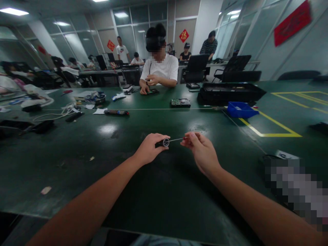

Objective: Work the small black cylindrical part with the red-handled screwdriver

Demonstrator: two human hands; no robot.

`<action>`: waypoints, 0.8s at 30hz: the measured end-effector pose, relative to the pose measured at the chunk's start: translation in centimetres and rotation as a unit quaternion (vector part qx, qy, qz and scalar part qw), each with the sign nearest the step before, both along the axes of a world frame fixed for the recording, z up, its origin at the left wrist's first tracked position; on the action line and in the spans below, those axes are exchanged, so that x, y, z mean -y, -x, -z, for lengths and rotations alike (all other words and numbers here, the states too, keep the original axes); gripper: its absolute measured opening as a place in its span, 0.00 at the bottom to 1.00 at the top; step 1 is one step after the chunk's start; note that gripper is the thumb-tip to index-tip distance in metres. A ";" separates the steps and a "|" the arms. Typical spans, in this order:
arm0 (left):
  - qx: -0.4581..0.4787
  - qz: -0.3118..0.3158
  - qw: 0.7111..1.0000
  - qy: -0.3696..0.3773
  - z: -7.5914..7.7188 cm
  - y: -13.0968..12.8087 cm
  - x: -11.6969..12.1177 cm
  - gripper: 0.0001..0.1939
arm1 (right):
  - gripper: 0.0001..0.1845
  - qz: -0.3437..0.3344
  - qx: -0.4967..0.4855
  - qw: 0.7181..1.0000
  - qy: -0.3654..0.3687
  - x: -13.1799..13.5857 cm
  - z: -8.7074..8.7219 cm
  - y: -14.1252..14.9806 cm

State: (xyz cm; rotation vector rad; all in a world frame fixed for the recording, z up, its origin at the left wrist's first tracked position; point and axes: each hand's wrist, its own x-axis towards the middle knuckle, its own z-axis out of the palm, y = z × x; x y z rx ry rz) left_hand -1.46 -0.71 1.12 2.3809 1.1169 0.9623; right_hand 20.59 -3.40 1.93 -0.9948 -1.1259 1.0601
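Observation:
My left hand is closed around a short dark cylinder, whose round, silvery-rimmed end faces right. A thin metal rod runs from that end to my right hand. The fingers of the right hand pinch the rod's outer end, where a bit of red shows. The rod's tip is at or inside the rim; I cannot tell how deep. Both hands are just above the green tabletop.
A hard drive lies ahead, near a black tray and a blue bin. A dark cylindrical tool and a white cable are at left. Opposite, a person handles a circuit board.

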 end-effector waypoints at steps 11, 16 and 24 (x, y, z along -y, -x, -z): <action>-0.056 -0.035 0.998 0.017 0.1 0.1 -0.2 0.20 | 0.14 0.045 0.122 0.990 -0.053 0.2 -0.1 -0.4; -0.054 -0.022 0.998 0.010 0.0 -0.1 0.0 0.19 | 0.13 0.037 0.192 0.978 -0.067 0.9 -0.9 0.0; -0.056 -0.008 0.998 -0.002 0.1 -0.1 0.0 0.19 | 0.16 0.072 0.339 0.934 -0.086 1.7 -2.0 -0.1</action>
